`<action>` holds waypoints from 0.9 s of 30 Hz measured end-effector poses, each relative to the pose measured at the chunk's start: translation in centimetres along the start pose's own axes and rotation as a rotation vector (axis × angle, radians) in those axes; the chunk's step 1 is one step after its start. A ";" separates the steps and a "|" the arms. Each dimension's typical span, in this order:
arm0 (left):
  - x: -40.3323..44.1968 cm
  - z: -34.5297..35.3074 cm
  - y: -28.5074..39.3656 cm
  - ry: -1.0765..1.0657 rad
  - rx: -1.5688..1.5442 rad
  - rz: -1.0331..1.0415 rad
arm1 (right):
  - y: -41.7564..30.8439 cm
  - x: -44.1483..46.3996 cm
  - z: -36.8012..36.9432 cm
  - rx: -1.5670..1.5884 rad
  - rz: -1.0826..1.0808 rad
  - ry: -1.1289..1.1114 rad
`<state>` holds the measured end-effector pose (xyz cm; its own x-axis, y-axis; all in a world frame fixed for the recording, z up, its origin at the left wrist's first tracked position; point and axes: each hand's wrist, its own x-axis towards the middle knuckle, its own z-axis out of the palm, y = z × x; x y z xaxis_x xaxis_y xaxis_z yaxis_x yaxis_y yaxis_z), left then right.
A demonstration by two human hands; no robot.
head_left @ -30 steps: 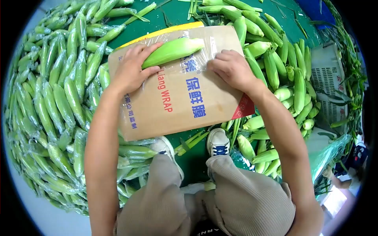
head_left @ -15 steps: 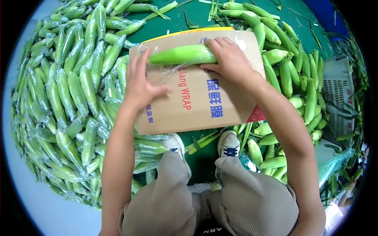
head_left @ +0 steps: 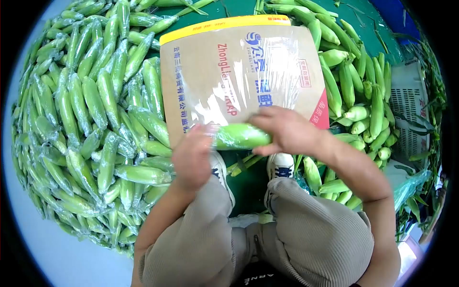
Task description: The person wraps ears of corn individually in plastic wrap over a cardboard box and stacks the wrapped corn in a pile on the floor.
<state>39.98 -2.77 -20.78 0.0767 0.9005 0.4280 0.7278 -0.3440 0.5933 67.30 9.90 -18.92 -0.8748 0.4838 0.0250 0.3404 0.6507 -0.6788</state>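
A green ear of corn in its husk lies crosswise between my hands at the near edge of the cling wrap box. My left hand, smeared by motion, is closed round the corn's left end. At the other end, my right hand grips it with fingers on top and thumb below. Shiny cling wrap stretches from the box top down to the corn and partly covers it. The printed cardboard has a yellow strip along its far edge.
A big heap of wrapped corn fills the left side. Unwrapped ears are piled on the right, beside a white plastic crate and loose husk leaves. My shoes stand on the green floor below the box.
Both hands have drawn the corn from the far part of the box toward me, to its near edge. Film now spans the box top, and the left hand has closed on the corn.
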 end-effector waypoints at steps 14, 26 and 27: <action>18.9 3.5 -4.7 -0.106 0.326 0.190 | 6.5 9.6 -4.3 -0.463 0.105 0.281; 16.6 3.6 -2.4 -0.664 0.152 0.013 | 11.9 15.0 -4.4 -0.632 -0.135 -0.080; 15.9 2.9 -2.2 -0.721 0.119 0.001 | 12.5 14.5 -3.2 -0.676 -0.153 -0.034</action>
<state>41.60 13.09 -17.26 0.4771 0.8658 -0.1509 0.7936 -0.3506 0.4973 59.99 26.87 -24.70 -0.9367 0.3459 0.0536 0.3426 0.9374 -0.0628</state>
